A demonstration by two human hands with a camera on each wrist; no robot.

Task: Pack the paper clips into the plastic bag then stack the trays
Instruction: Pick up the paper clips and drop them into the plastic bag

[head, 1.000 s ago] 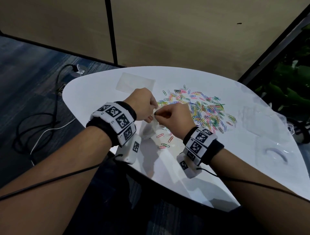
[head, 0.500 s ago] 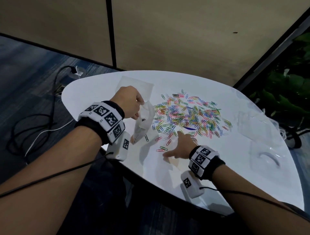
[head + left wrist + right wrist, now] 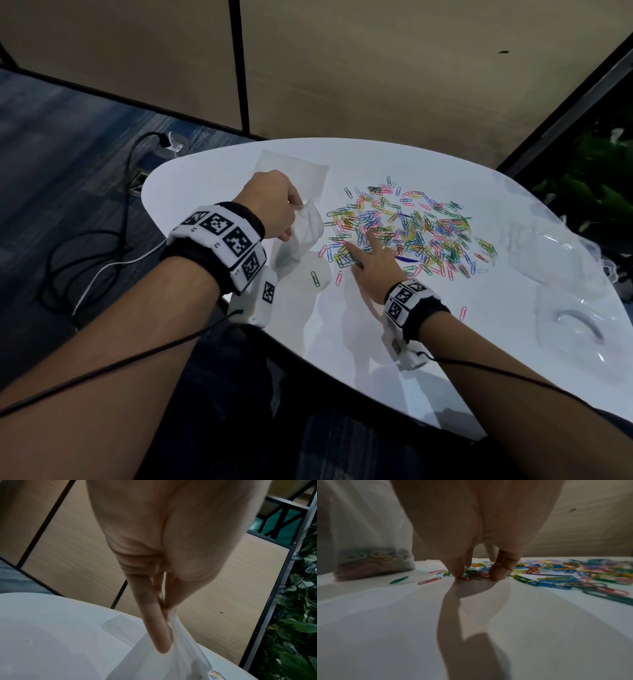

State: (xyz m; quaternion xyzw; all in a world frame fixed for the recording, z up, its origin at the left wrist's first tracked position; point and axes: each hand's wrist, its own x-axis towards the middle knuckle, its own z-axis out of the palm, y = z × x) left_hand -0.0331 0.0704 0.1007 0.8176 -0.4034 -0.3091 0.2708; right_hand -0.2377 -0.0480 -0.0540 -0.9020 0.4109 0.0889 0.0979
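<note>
My left hand [image 3: 274, 205] pinches the top edge of the plastic bag [image 3: 301, 240] between thumb and fingers, so that the bag hangs down to the white table [image 3: 342, 342] at the near left of the clip pile. The left wrist view shows the film gathered under my fingers [image 3: 159, 635]. Through the bag's wall, in the right wrist view, I see a small heap of coloured clips already lying in its bottom [image 3: 382, 555].

My right hand [image 3: 373, 270] reaches down onto the near left edge of the paper clips [image 3: 411, 229], which are spread in a broad, many-coloured scatter over the middle of the table. Its fingers are curved down with thumb and fingertips [image 3: 458, 572] touching the tabletop around a few clips; I cannot tell whether any clip is actually gripped.

A few stray clips lie near the bag, and one pink one [image 3: 463, 312] lies apart at the near right. The clear plastic trays [image 3: 555, 260] sit on the right side of the table, well apart from the hands, side by side and unstacked. A flat clear bag [image 3: 294, 168] lies on the table beyond my left hand.
</note>
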